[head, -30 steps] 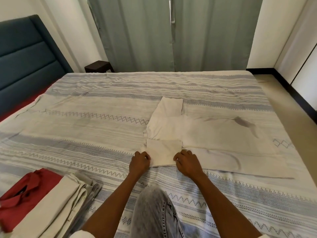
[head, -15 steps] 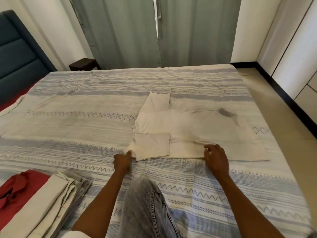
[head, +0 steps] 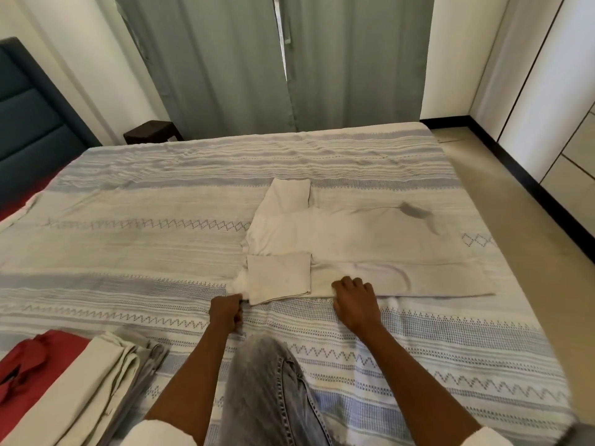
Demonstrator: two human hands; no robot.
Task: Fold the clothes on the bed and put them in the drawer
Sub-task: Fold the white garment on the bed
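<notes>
A cream T-shirt (head: 354, 236) lies spread on the striped bed cover (head: 128, 252), its near side folded in and one sleeve folded over as a small square (head: 280, 273). My left hand (head: 225, 312) pinches the shirt's near left corner with curled fingers. My right hand (head: 355, 299) rests on the folded near edge, its fingers curled over the cloth. Further off, the other sleeve (head: 291, 196) sticks out, and a grey mark (head: 413, 212) shows near the shirt's right end.
A stack of folded beige and grey clothes (head: 96, 387) lies at the near left beside a red garment (head: 35, 365). My knee in grey jeans (head: 270, 387) rests on the bed. A blue headboard (head: 29, 123) stands at the left, a dark side table (head: 151, 132) by the green curtains (head: 283, 59), and floor (head: 502, 201) at the right.
My right hand slid right along the shirt's near edge, then came back toward the folded sleeve. My left hand stayed at the near left corner. The view shifted a little.
</notes>
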